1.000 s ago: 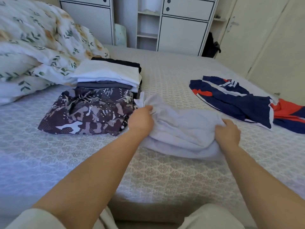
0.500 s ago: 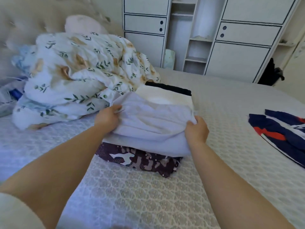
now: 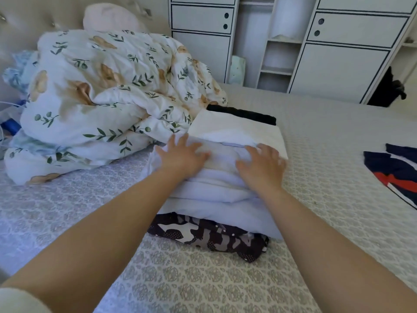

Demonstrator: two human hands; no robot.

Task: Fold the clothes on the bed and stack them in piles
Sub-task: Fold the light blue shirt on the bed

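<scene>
I am reaching both bare arms forward and slightly inward, so that my hands are lying close together with a small gap between them. My left hand (image 3: 182,158) is lying palm down with its fingers straight and spread, the thumb pointing out to the left, pressing flat on what is beneath it. My right hand (image 3: 261,166) is lying palm down just beside it, fingers loosely spread and only slightly bent, the thumb pointing toward the left hand.

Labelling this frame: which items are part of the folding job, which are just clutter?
Job: left hand, right hand, pale folded garment, camouflage garment, white folded pile, navy and red garment.
Lying about: floral duvet, wardrobe.
</scene>
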